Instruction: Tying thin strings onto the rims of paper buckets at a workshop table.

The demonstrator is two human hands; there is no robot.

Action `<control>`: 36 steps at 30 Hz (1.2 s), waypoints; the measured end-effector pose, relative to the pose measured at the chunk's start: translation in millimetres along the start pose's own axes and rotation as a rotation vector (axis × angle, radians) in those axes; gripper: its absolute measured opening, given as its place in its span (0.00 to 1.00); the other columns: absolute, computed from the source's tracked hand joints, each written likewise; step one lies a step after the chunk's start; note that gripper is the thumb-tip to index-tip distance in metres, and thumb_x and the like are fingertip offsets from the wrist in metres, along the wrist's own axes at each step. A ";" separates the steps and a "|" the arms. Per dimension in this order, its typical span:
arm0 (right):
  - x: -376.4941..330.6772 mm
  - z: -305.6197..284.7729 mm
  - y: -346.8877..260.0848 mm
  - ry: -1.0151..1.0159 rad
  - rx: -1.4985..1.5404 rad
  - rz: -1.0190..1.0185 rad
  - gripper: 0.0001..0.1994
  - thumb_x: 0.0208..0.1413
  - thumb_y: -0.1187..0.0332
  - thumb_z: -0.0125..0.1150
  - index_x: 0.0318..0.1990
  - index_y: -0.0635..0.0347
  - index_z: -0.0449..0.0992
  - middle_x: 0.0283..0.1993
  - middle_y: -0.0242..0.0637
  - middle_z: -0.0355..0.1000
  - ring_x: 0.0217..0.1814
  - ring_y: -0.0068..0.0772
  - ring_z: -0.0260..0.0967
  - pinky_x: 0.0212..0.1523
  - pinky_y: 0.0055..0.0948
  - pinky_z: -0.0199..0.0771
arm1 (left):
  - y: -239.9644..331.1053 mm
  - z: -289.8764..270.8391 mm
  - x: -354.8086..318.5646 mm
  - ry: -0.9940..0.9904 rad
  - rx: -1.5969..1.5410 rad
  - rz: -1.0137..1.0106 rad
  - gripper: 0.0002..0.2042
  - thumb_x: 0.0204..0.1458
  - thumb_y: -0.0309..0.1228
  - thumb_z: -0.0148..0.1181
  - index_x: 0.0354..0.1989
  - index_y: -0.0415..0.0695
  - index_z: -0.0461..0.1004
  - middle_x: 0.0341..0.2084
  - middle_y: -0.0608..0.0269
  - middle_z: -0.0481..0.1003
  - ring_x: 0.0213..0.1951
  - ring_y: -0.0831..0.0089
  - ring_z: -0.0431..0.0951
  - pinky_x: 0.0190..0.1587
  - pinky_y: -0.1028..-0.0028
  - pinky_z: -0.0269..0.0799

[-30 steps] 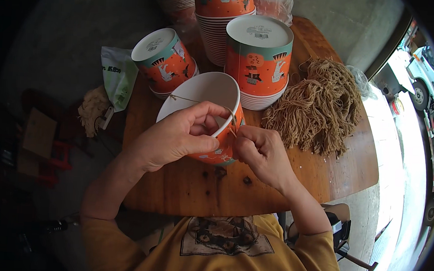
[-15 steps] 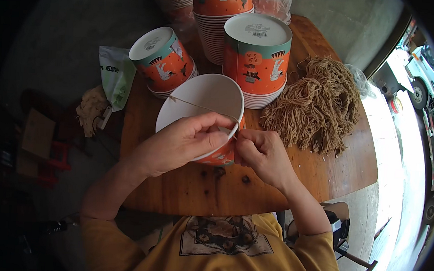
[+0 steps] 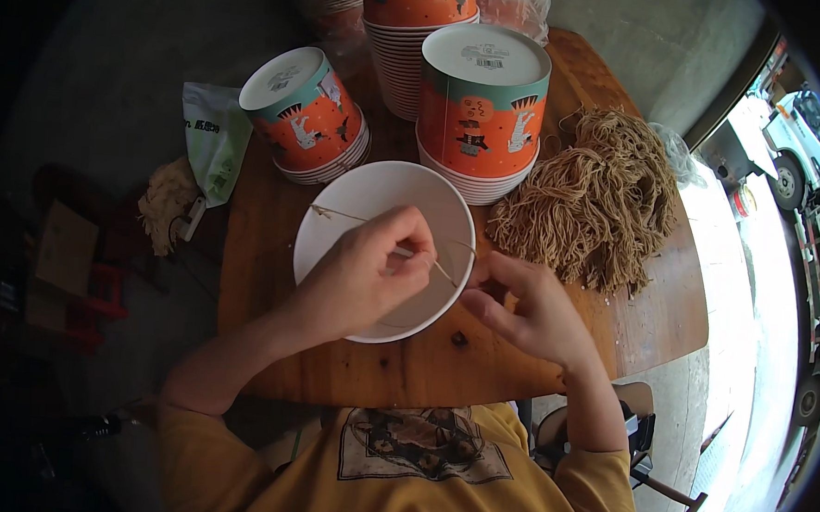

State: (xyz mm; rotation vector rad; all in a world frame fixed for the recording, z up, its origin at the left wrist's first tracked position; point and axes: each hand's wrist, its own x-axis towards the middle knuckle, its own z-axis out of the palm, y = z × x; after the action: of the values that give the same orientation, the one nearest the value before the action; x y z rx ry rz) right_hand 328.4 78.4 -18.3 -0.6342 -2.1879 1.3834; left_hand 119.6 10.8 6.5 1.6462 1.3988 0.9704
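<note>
A white-lined paper bucket (image 3: 340, 183) stands on the table with its open mouth up. A thin tan cord (image 3: 343, 214) runs from a knot at the bucket's left side across the mouth to my hands. Over the opening, my left hand (image 3: 381, 278) is closed, with its thumb and forefinger pinching the cord. My right hand (image 3: 532, 309) is at the bucket's right rim, fingers curled and closed at the cord there; its fingertips are partly hidden. A small loop of cord shows by that rim.
Upside-down orange and green paper buckets stand stacked at the far side: a small stack (image 3: 306, 125), a large stack (image 3: 480, 121) and a tall stack (image 3: 397, 70). A heap of tan cords (image 3: 608, 201) lies at the right of the wooden table (image 3: 404, 372). Beyond the left edge hangs a plastic bag (image 3: 214, 144).
The bucket has tipped from leaning to more upright, its mouth facing up. My left hand has moved inward over the opening; my right hand has shifted slightly right, its thumb and forefinger farther apart.
</note>
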 end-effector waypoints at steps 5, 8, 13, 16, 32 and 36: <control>0.7 -18.6 -5.3 0.099 -0.447 -0.317 0.06 0.44 0.74 0.65 0.31 0.57 0.75 0.28 0.32 0.64 0.34 0.35 0.65 0.38 0.32 0.66 | 6.4 -1.3 1.8 -0.023 -0.404 -0.078 0.02 0.58 0.25 0.49 0.35 0.41 0.66 0.32 0.66 0.72 0.37 0.82 0.71 0.46 0.80 0.67; 4.5 -22.6 -15.8 0.166 -0.701 -0.465 0.08 0.42 0.72 0.65 0.32 0.56 0.74 0.30 0.32 0.64 0.36 0.32 0.66 0.41 0.34 0.65 | 10.4 5.8 9.3 -0.067 -0.618 -0.190 0.03 0.59 0.28 0.50 0.35 0.42 0.67 0.29 0.68 0.72 0.35 0.82 0.71 0.43 0.80 0.67; 12.7 -28.4 -24.4 0.284 -0.926 -0.565 0.08 0.41 0.71 0.62 0.33 0.55 0.74 0.32 0.29 0.63 0.37 0.31 0.65 0.38 0.31 0.66 | 4.6 16.5 16.8 -0.114 -0.611 -0.204 0.06 0.59 0.30 0.53 0.39 0.42 0.67 0.26 0.71 0.71 0.31 0.84 0.68 0.38 0.81 0.66; 18.7 -29.8 -24.3 0.299 -0.938 -0.558 0.09 0.41 0.71 0.62 0.33 0.54 0.75 0.30 0.29 0.62 0.33 0.30 0.65 0.30 0.30 0.69 | 4.4 24.2 14.4 -0.125 -0.630 -0.205 0.07 0.59 0.30 0.53 0.40 0.40 0.68 0.28 0.70 0.70 0.31 0.84 0.68 0.38 0.81 0.67; 32.9 -25.5 -25.8 0.212 -0.366 -0.446 0.08 0.45 0.76 0.62 0.36 0.58 0.76 0.33 0.33 0.72 0.35 0.36 0.72 0.37 0.31 0.73 | 12.7 36.8 15.6 -0.127 -0.540 -0.168 0.07 0.60 0.32 0.51 0.40 0.42 0.70 0.31 0.73 0.70 0.32 0.86 0.67 0.38 0.81 0.66; 30.7 -25.5 -19.5 0.254 -0.403 -0.468 0.11 0.43 0.77 0.62 0.37 0.58 0.76 0.35 0.32 0.72 0.37 0.36 0.72 0.37 0.31 0.74 | 14.7 37.7 16.4 -0.115 -0.541 -0.162 0.07 0.60 0.32 0.50 0.38 0.42 0.70 0.30 0.73 0.70 0.29 0.87 0.65 0.34 0.82 0.64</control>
State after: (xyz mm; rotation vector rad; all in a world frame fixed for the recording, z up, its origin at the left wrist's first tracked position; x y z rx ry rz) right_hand 317.4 107.2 13.6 -0.3668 -2.2267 0.5990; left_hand 161.6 22.6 4.9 1.1487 1.0526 1.0293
